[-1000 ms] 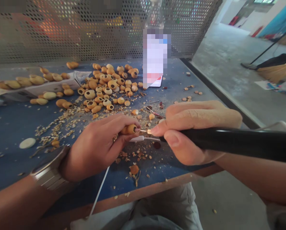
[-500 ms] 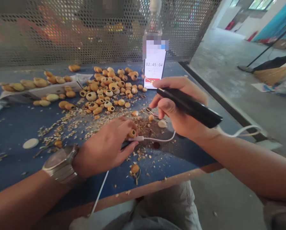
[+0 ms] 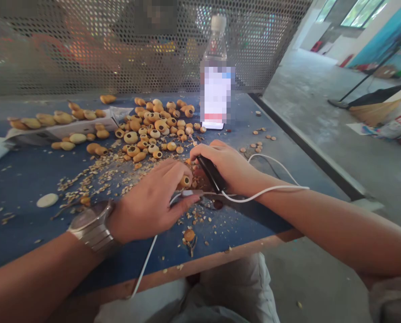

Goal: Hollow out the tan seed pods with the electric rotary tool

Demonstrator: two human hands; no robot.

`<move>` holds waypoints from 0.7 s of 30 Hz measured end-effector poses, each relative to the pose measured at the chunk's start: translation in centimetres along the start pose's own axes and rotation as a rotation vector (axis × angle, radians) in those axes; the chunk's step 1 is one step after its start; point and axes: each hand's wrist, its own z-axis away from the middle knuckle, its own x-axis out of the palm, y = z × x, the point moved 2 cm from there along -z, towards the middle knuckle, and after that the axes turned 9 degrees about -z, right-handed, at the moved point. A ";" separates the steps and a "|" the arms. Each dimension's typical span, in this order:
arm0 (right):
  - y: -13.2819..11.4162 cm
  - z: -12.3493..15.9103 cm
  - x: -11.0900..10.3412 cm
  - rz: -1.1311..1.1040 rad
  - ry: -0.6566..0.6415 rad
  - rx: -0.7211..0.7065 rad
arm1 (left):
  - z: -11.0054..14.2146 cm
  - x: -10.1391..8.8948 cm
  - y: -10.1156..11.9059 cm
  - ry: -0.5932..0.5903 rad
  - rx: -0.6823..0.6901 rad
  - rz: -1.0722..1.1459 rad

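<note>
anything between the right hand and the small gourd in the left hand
Nothing visible, apart from the black tool that the right hand itself holds. The white connector sits on the near side of the small gourd, beside the left hand's thumb.

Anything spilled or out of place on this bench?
Yes. Pale chips are strewn loose across the blue tabletop, so it looks spilled. Also, the white cable from the black tool crosses the right forearm; possible snag.
</note>
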 end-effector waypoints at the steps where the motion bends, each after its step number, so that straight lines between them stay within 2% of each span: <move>1: 0.0 -0.1 0.1 -0.011 -0.006 -0.001 | 0.0 -0.2 0.0 0.001 -0.016 0.018; 5: 0.0 -0.6 0.4 -0.064 -0.020 0.006 | 0.2 -0.8 0.0 -0.023 -0.056 0.094; 11: -0.3 -0.7 0.2 -0.077 0.015 -0.012 | -0.4 -1.0 0.0 0.019 -0.007 0.156; 15: -1.1 -0.2 -0.7 -0.092 0.160 -0.003 | -0.4 -1.0 -0.6 0.073 -0.109 0.149; 18: -2.2 0.2 -1.4 -0.294 0.294 -0.063 | -0.2 -1.0 -1.1 0.137 -0.242 0.124; 21: -3.3 0.4 -1.6 -0.447 0.386 -0.112 | -0.1 -1.1 -1.1 0.152 -0.270 0.105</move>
